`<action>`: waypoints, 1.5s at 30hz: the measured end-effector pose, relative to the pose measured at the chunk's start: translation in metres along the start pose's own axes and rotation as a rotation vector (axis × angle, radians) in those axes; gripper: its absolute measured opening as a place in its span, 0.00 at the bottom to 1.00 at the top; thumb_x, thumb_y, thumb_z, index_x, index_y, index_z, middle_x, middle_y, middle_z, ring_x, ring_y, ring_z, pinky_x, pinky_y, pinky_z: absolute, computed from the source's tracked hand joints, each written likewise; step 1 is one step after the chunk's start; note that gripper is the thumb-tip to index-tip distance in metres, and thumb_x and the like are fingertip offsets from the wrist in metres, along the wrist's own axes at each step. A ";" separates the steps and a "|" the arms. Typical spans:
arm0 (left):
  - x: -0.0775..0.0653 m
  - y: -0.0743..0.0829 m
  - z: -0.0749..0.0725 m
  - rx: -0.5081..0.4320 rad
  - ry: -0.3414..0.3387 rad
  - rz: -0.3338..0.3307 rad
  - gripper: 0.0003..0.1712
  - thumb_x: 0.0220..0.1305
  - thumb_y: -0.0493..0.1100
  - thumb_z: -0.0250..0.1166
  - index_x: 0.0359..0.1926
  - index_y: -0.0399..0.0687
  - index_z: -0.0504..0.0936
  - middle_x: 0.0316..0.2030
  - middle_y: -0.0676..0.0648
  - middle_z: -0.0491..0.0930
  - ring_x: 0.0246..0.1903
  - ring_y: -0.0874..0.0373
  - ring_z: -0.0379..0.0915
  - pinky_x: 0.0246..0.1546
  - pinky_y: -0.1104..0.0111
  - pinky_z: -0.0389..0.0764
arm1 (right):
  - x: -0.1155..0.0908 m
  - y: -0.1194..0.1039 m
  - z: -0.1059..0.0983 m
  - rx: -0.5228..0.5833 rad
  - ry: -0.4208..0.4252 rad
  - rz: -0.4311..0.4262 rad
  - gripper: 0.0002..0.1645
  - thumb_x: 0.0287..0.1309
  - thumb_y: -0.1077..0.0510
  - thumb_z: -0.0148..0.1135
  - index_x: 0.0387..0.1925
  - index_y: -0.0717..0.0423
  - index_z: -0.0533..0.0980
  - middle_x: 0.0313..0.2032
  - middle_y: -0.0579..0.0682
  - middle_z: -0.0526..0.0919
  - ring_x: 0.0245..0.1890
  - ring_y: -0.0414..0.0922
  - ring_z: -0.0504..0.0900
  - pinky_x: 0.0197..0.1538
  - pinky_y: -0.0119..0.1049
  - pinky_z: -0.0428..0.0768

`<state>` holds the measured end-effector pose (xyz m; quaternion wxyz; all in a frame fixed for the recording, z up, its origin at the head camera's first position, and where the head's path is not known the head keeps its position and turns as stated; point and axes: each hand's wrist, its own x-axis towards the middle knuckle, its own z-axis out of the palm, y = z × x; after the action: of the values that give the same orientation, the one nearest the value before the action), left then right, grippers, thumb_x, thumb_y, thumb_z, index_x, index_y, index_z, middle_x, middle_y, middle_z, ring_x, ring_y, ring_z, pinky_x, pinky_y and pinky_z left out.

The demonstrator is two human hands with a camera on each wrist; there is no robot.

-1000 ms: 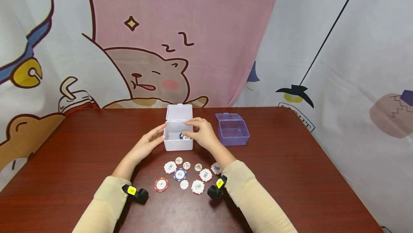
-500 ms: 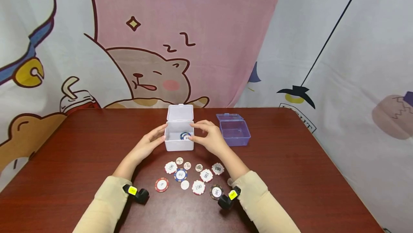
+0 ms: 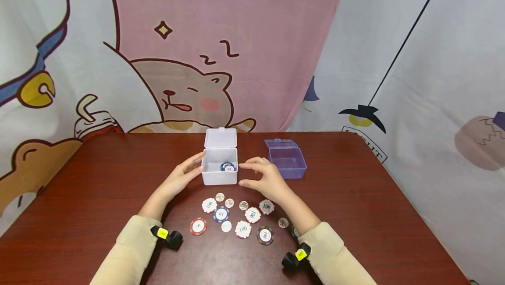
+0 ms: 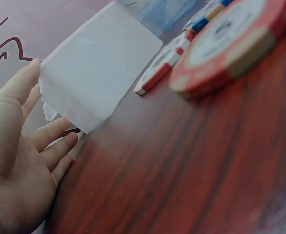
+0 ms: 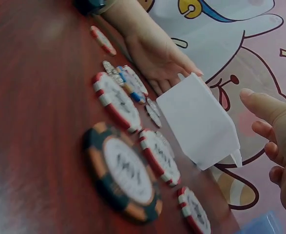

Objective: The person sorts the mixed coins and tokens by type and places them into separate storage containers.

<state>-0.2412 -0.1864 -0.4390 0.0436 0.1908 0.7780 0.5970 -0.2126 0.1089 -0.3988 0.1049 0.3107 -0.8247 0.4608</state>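
A white lidded box (image 3: 219, 179) stands with its lid up at the middle of the table. Inside it lie blue-edged poker chips (image 3: 229, 168), overlapping at the right. My left hand (image 3: 179, 179) touches the box's left side, its fingers fairly straight and the thumb at the front corner. Just off the right wall is my right hand (image 3: 270, 183), thumb and fingers apart and holding nothing. In front of the box lie a blue chip (image 3: 221, 214), a red chip (image 3: 198, 226), several white 100 chips (image 3: 243, 229), a black chip (image 3: 265, 235) and several coins (image 3: 283, 222).
A translucent purple box (image 3: 293, 173), lid raised, stands behind my right hand. One dark chip (image 3: 294, 232) is partly hidden by my right forearm. A cartoon-printed curtain (image 3: 276, 35) hangs beyond the table's back edge.
My right hand let go of a blue-edged chip inside the white box and drew back rightward out of it. The black chip and a coin came into sight. My left hand stayed put.
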 end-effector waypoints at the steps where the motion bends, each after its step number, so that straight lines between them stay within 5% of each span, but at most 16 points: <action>1: 0.000 0.000 0.000 0.001 0.000 0.000 0.31 0.71 0.38 0.55 0.72 0.46 0.60 0.67 0.35 0.61 0.66 0.42 0.56 0.62 0.48 0.58 | -0.002 0.000 0.000 -0.001 -0.003 0.001 0.27 0.43 0.60 0.77 0.49 0.59 0.82 0.43 0.47 0.81 0.37 0.57 0.73 0.38 0.51 0.73; 21: 0.002 -0.003 -0.001 0.010 -0.003 -0.008 0.31 0.71 0.36 0.54 0.72 0.45 0.58 0.67 0.33 0.59 0.66 0.40 0.55 0.62 0.45 0.58 | -0.036 0.007 -0.012 -0.055 -0.118 0.001 0.28 0.44 0.56 0.77 0.50 0.58 0.81 0.42 0.47 0.80 0.35 0.53 0.74 0.36 0.43 0.74; 31: -0.008 0.030 0.002 0.005 -0.016 0.003 0.31 0.70 0.38 0.55 0.70 0.35 0.58 0.66 0.28 0.59 0.65 0.36 0.54 0.61 0.45 0.59 | -0.052 0.015 -0.021 -0.095 -0.157 -0.020 0.28 0.42 0.56 0.78 0.49 0.59 0.82 0.42 0.44 0.79 0.35 0.47 0.76 0.35 0.38 0.75; 39: -0.001 0.004 0.000 -0.002 -0.005 -0.010 0.31 0.71 0.36 0.54 0.72 0.43 0.58 0.67 0.33 0.60 0.66 0.39 0.55 0.62 0.46 0.58 | -0.066 0.019 -0.029 -0.116 -0.209 -0.009 0.29 0.42 0.56 0.78 0.50 0.58 0.81 0.44 0.44 0.79 0.39 0.44 0.76 0.38 0.34 0.75; 45: -0.001 -0.001 0.000 0.000 0.000 -0.001 0.31 0.71 0.38 0.55 0.72 0.47 0.60 0.67 0.36 0.61 0.66 0.41 0.56 0.62 0.46 0.59 | -0.074 0.023 -0.033 -0.116 -0.239 0.050 0.28 0.44 0.54 0.77 0.50 0.56 0.82 0.44 0.43 0.78 0.37 0.42 0.75 0.38 0.34 0.75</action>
<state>-0.2408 -0.1869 -0.4397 0.0438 0.1902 0.7782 0.5969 -0.1723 0.1753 -0.4301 0.0123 0.3362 -0.8641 0.3744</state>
